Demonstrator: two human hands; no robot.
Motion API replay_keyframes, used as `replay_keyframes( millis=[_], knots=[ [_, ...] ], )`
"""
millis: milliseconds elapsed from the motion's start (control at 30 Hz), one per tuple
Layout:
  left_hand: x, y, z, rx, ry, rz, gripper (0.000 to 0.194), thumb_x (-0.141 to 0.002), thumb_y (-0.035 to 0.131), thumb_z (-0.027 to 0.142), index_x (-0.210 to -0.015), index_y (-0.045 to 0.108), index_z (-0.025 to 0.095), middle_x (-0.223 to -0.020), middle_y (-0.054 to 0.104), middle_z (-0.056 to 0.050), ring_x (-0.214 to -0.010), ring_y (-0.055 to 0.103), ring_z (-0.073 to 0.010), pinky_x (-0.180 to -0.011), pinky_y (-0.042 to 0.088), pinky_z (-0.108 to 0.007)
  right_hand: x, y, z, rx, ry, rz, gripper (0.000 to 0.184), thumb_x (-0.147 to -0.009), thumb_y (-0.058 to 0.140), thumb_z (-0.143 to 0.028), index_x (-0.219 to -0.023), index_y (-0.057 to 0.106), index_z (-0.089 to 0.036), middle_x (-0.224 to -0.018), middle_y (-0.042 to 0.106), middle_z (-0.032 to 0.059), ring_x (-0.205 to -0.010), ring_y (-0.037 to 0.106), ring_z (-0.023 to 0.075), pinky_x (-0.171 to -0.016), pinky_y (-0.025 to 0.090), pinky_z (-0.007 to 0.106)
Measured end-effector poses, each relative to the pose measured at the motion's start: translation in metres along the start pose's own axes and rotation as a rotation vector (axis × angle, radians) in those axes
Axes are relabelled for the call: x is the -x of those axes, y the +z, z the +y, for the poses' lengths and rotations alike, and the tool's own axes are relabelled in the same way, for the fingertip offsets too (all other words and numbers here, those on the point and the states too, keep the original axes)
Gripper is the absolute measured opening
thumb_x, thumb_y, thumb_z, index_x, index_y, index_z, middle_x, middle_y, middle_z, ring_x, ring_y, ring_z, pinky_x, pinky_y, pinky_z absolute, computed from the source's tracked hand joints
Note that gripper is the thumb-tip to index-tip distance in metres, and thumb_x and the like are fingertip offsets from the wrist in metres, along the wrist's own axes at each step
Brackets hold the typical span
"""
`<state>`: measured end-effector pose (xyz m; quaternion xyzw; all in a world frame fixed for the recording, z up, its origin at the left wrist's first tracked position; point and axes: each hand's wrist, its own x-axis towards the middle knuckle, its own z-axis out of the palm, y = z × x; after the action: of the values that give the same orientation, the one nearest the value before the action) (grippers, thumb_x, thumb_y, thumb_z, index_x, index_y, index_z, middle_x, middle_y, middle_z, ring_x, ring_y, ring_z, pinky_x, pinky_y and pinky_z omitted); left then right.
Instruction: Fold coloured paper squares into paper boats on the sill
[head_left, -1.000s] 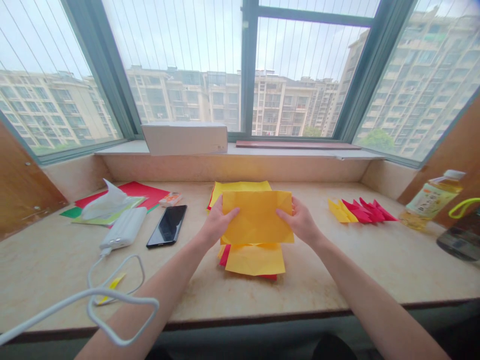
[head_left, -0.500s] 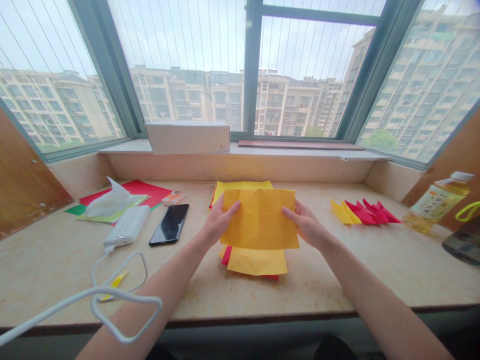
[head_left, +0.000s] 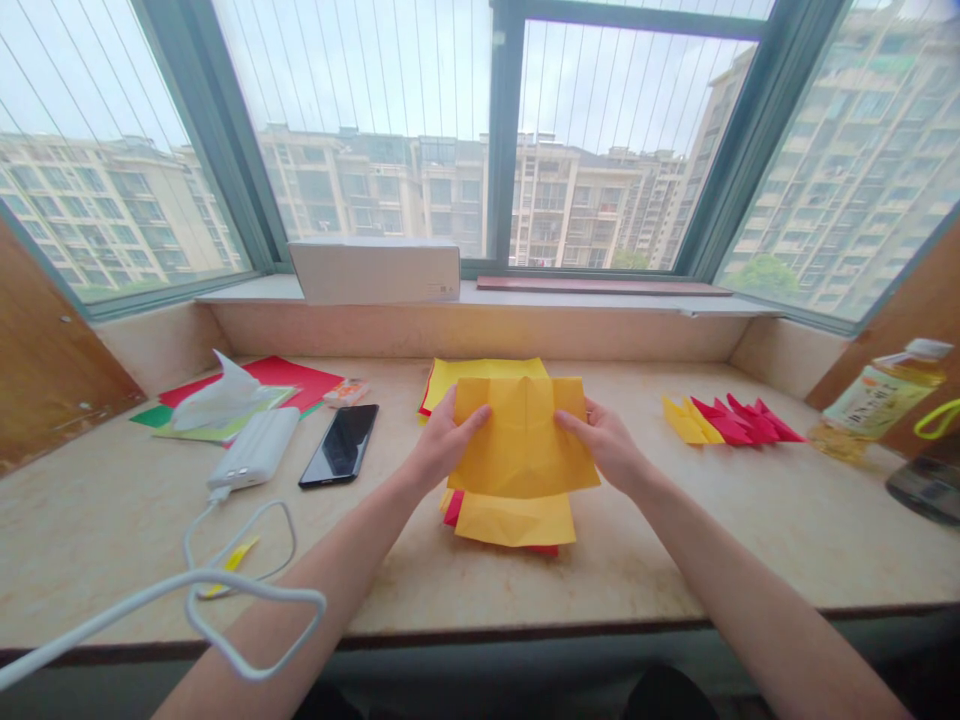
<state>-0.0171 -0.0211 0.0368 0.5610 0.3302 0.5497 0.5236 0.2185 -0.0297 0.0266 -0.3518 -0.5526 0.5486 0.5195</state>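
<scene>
A creased sheet of orange-yellow paper (head_left: 525,450) is held up between both hands. My left hand (head_left: 450,436) grips its left side, thumb on the near face and fingers behind. On the right side my right hand (head_left: 600,432) pinches it the same way. The fingers behind the sheet are hidden. Just below it, on the tabletop, lies a folded yellow paper (head_left: 516,520) with red paper (head_left: 453,508) showing under it. Behind the held sheet, a stack of yellow paper (head_left: 487,369) with a red edge is partly covered.
To the left lie a black phone (head_left: 340,446), a white power bank (head_left: 255,450) with a looping white cable (head_left: 247,597), a tissue pack (head_left: 217,405) and red paper (head_left: 300,382). Folded yellow and red paper pieces (head_left: 742,422), a drink bottle (head_left: 874,400) and a dark container (head_left: 926,488) stand right.
Both hands have come slightly closer together. The top edge of the held paper looks narrower, and the sheet now bends along its middle crease. Other things stay put.
</scene>
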Motion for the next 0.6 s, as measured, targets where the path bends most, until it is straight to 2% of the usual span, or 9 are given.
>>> replay_keyframes(
  millis=[100, 233, 333, 467, 600],
  knots=[
    [-0.003, -0.002, -0.001, -0.004, 0.037, 0.068, 0.055, -0.076, 0.078, 0.035, -0.124, 0.056, 0.021, -0.125, 0.066, -0.011, -0.115, 0.063, -0.0264, -0.097, 0.051, -0.038, -0.004, -0.006, 0.003, -0.014, -0.028, 0.116, 0.044, -0.074, 0.076, -0.049, -0.110, 0.066, -0.026, -0.107, 0.075, 0.0068, -0.093, 0.072, 0.0308, -0.079, 0.060, 0.044],
    [-0.005, -0.002, -0.005, -0.059, 0.008, 0.122, 0.054, -0.076, 0.077, 0.034, -0.123, 0.056, 0.020, -0.124, 0.066, -0.011, -0.116, 0.062, -0.0269, -0.097, 0.052, -0.039, -0.008, -0.009, 0.011, 0.044, -0.101, 0.170, 0.039, -0.077, 0.075, -0.047, -0.109, 0.066, -0.026, -0.106, 0.075, 0.0056, -0.091, 0.072, 0.0290, -0.080, 0.059, 0.044],
    [-0.006, -0.003, -0.007, -0.051, -0.023, 0.132, 0.053, -0.076, 0.076, 0.034, -0.124, 0.056, 0.020, -0.123, 0.067, -0.011, -0.110, 0.065, -0.0269, -0.092, 0.054, -0.039, -0.009, -0.011, 0.017, 0.201, -0.203, 0.151, 0.034, -0.084, 0.067, -0.047, -0.111, 0.069, -0.028, -0.113, 0.072, 0.0048, -0.101, 0.068, 0.0278, -0.087, 0.056, 0.042],
    [-0.005, -0.003, -0.004, -0.046, -0.014, 0.115, 0.058, -0.079, 0.073, 0.035, -0.131, 0.052, 0.023, -0.120, 0.069, -0.009, -0.104, 0.068, -0.0252, -0.088, 0.056, -0.037, -0.007, -0.017, 0.018, 0.473, -0.369, 0.074, 0.029, -0.092, 0.057, -0.042, -0.113, 0.074, -0.030, -0.128, 0.062, 0.0049, -0.119, 0.058, 0.0250, -0.102, 0.046, 0.039],
    [-0.002, -0.002, -0.001, -0.111, 0.030, 0.066, 0.054, -0.083, 0.068, 0.036, -0.133, 0.054, 0.022, -0.122, 0.068, -0.009, -0.111, 0.065, -0.0266, -0.095, 0.053, -0.037, -0.006, -0.020, 0.019, 0.552, -0.425, 0.070, 0.031, -0.096, 0.052, -0.038, -0.120, 0.070, -0.034, -0.132, 0.057, 0.0047, -0.122, 0.054, 0.0233, -0.105, 0.043, 0.039]
  ],
)
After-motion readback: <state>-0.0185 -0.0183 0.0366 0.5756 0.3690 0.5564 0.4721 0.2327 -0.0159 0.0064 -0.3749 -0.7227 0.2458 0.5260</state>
